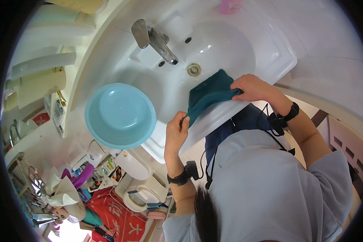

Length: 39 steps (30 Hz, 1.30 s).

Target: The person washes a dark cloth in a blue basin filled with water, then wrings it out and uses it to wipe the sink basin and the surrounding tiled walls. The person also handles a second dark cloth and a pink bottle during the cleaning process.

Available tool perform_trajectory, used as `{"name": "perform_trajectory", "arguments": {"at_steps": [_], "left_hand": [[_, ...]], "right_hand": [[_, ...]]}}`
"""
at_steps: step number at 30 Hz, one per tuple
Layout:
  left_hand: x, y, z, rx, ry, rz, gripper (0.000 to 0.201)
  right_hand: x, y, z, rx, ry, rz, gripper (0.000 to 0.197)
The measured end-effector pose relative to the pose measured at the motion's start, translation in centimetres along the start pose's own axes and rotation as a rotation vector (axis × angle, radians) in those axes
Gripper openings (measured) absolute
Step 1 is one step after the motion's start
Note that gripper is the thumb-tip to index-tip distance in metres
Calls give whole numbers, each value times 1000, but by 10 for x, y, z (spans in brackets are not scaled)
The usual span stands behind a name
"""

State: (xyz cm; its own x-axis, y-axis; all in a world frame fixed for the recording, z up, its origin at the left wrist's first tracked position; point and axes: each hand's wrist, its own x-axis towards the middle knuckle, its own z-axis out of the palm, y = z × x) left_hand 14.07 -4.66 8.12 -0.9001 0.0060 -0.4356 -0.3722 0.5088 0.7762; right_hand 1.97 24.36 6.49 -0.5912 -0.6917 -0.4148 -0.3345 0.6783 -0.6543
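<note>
one dark green cloth [209, 92] between my left hand [176, 132] and right hand [253, 88]
my left fingers pinch its lower corner, my right fingers its right end, over one sink [234, 48]; one blue basin [121, 115] left of my fingers, one faucet [161, 46] beyond. its underside is hidden.

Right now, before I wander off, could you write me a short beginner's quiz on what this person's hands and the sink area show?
1. What colour is the cloth held between the left hand and right hand?
2. True or false: in this view, the round light-blue basin is to the left of the sink drain.
3. How many dark wrist straps show? A) one B) two C) three

Key: 1. Dark teal. 2. True. 3. B, one on each arm.
</note>
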Motion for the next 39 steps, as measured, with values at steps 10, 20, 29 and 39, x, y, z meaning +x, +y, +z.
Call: {"name": "perform_trajectory", "arguments": {"at_steps": [10,20,29,39], "left_hand": [[-17,-8,13,-4,-7,-23,13],[-10,-6,14,39,89,-70,15],[26,-2,21,-183,284,13,20],[111,9,35,-438,268,153,27]], "right_hand": [[1,3,10,19,-70,-19,30],[13,14,14,49,-62,-45,29],[39,10,13,317,154,-60,33],[87,-66,32,633,491,-169,24]]}}
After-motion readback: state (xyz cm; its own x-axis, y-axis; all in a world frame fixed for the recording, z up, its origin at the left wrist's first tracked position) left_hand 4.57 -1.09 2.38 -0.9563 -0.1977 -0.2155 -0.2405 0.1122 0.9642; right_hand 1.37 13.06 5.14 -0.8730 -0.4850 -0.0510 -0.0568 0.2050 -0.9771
